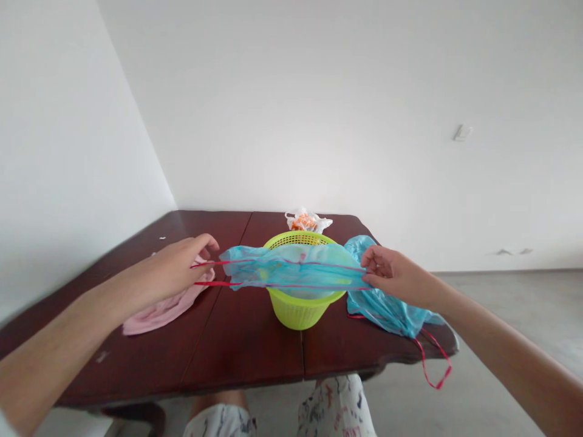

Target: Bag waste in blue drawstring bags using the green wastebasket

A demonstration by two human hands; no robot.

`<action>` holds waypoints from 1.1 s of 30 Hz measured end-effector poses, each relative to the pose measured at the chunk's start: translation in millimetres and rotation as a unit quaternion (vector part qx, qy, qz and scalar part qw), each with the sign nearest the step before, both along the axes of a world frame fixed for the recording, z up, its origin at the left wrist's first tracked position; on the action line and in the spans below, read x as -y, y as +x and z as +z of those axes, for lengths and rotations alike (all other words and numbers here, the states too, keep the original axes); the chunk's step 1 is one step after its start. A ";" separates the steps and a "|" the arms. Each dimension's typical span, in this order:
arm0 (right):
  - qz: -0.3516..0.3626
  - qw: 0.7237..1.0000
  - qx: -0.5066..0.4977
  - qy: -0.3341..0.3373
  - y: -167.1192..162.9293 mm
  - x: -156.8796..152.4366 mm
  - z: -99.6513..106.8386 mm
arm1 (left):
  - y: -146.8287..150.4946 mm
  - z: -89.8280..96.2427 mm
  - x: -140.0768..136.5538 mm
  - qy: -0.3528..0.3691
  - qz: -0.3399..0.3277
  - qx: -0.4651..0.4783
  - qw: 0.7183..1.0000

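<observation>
A blue drawstring garbage bag (291, 270) is stretched level between my two hands, its red drawstrings running along its length. The fingers of my left hand (194, 258) are closed on the red drawstring loop at the bag's left end. At the right end, my right hand (385, 273) pinches the bag's edge. Below and behind the bag stands a yellow-green plastic basket (300, 312), its opening partly hidden by the film. Whether anything is inside the basket is hard to tell.
A second blue bag (401, 315) with a red drawstring lies at the right; its loop hangs past the edge of the dark red table (246, 346). Pink cloth (159, 315) lies at left, partly under my left arm. A white-and-orange plastic bag (305, 221) sits behind the basket.
</observation>
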State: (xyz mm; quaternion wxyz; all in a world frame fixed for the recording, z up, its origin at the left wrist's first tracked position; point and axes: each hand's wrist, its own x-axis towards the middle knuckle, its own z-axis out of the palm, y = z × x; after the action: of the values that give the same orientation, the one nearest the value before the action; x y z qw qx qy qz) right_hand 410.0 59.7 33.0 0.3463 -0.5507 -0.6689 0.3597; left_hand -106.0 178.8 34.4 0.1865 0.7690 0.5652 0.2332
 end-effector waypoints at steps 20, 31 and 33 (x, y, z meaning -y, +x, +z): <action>-0.035 0.953 -0.189 0.235 -78.1 -34.4 62.1 | 153.9 72.4 31.8 0.111 -0.345 0.336 0.869; -0.015 0.965 -0.183 0.186 -73.7 -35.6 52.8 | 191.3 31.4 -5.7 0.154 -0.296 0.190 0.924; -0.017 0.956 -0.233 0.175 -67.2 -34.6 56.7 | 186.4 25.5 -13.7 0.173 -0.271 0.120 0.939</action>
State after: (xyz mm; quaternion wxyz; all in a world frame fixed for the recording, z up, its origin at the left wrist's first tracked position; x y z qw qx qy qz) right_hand 342.8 94.3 89.6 0.5900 -0.3933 -0.6126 0.3492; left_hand 80.4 192.5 60.0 0.1736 0.8797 0.2596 0.3585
